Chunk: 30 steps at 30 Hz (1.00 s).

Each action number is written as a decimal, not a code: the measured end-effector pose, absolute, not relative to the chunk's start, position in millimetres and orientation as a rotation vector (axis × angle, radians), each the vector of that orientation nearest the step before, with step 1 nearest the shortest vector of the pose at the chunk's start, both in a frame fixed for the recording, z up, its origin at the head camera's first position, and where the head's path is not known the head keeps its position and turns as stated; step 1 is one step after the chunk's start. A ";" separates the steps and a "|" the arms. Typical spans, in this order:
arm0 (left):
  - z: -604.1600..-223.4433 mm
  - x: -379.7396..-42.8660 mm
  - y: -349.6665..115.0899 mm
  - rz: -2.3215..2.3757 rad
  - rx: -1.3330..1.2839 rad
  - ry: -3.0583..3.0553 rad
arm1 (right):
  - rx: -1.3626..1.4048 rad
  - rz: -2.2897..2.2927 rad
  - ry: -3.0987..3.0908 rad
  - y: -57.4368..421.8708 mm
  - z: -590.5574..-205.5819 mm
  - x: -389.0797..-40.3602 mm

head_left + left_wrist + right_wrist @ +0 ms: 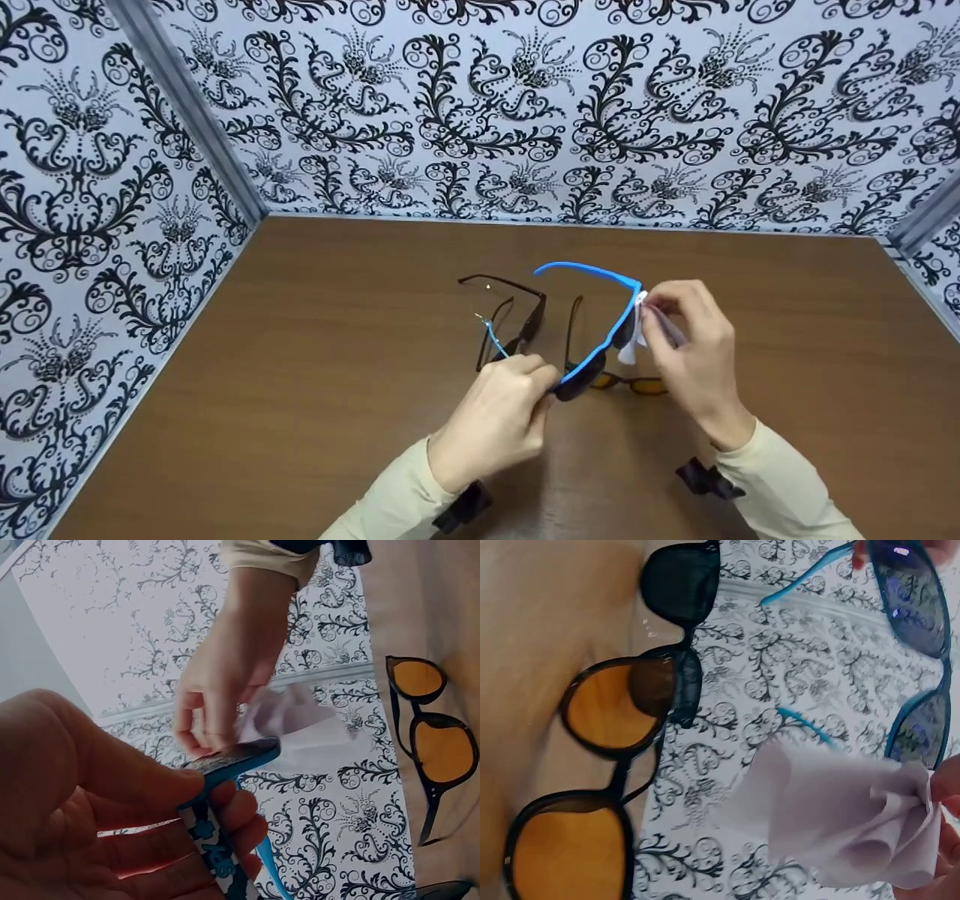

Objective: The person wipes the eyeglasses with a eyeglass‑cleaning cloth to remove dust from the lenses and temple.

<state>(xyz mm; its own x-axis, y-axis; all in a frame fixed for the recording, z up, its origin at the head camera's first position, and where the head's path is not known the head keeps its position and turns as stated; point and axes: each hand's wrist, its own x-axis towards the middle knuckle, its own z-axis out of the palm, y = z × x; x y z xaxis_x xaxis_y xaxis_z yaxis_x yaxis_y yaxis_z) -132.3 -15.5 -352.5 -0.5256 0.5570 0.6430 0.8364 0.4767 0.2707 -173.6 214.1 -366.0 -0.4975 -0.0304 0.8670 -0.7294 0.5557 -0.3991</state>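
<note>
Blue-framed sunglasses [582, 379] with dark lenses are held above the table, both temples unfolded. My left hand [501, 416] grips them at one end of the front, by the hinge; in the left wrist view the thumb presses near the lens edge and the fingers curl around the patterned temple [214, 855]. At the other end, my right hand [699, 356] pinches a pale cloth [631, 346] against the far lens. The right wrist view shows the cloth [817, 814] bunched at the fingertips and hanging loose, partly covering that lens.
On the brown table [337, 322] behind the hands lie dark sunglasses [533, 321] with open temples. Glasses with orange lenses [648, 386] lie under the held pair. Patterned black-and-white walls [525, 112] stand at the back and left.
</note>
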 end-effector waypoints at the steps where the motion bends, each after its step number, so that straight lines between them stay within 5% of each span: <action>1: -353.0 -132.6 -14.9 -0.791 -1.144 -2.251 | 0.654 0.983 -1.890 211.1 -365.9 -172.2; 7: -354.9 -136.0 -14.8 -0.887 -1.086 -2.212 | 0.861 0.897 -1.853 199.8 -375.5 -162.4; 18: -355.5 -133.4 -14.6 -0.824 -1.165 -2.245 | 0.581 0.955 -1.920 217.6 -369.5 -169.6; 30: -356.3 -135.3 -14.2 -0.943 -1.082 -2.221 | 0.882 0.884 -1.843 201.1 -380.7 -158.4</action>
<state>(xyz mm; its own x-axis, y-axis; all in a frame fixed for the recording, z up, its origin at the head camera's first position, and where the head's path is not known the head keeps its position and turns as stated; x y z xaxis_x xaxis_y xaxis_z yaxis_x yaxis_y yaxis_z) -135.3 -14.2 -356.3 -0.5645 0.4759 0.6745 0.8158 0.4464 0.3677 -158.4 201.1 -380.7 -0.3567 -0.2131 0.9096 -0.8429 0.4933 -0.2150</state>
